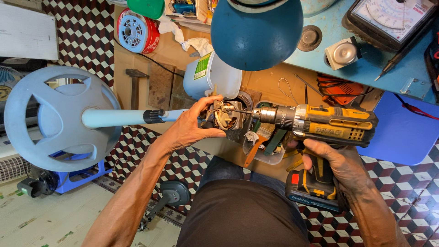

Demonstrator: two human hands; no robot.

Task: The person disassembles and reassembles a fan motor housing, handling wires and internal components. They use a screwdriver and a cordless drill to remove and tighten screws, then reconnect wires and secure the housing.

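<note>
Here, the right hand (pixel 336 164) is wrapped tight round the grip of a yellow cordless drill (pixel 320 126), held level so its bit runs straight across into the work. The bit's tip is met by a small motor (pixel 227 115), its windings and wires laid bare. That motor is pinched by the left hand (pixel 190 128), thumb below and fingers curled over the top, so it is braced against the push of the bit and kept from turning. The motor sits at the end of a pale blue pole (pixel 116 118), which is carried out sideways to a round fan base (pixel 57 119); the whole stand is laid flat across the lap, which brings the motor within reach of both hands.

Beneath the drill a clear tub (pixel 267 158) of odd tools is set close by. Further out, a white jug (pixel 210 75) and a big blue dome (pixel 256 32) are seen ahead, and a meter (pixel 388 20) lies on the blue bench (pixel 366 68) to the right. A chequered floor (pixel 87 36) is spread beneath it all.
</note>
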